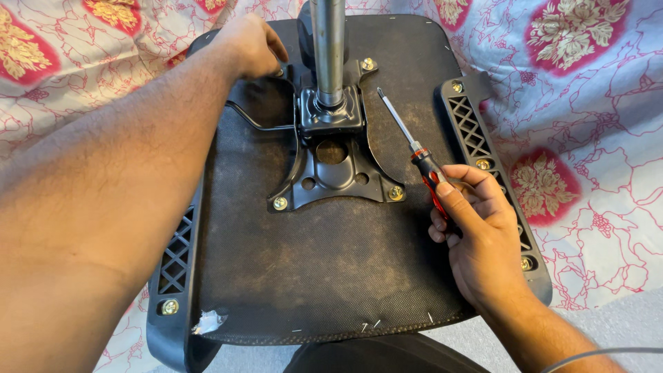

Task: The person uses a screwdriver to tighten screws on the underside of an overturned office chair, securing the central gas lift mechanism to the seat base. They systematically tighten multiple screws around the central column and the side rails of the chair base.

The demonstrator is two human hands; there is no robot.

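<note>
While right hand [476,235] grips the red-black-handled screwdriver [413,153] w/ tip off any screw, left hand [252,45], grip unclear, rests near black metal chair-base plate's [335,166] far-left corner; driver could slip, gouging upturned black seat underside [331,262].

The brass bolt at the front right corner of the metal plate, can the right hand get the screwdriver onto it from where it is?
Probably yes. The right hand holds the screwdriver just beside that bolt, and nothing lies between them; the left hand is off at the plate's far corner.
</note>
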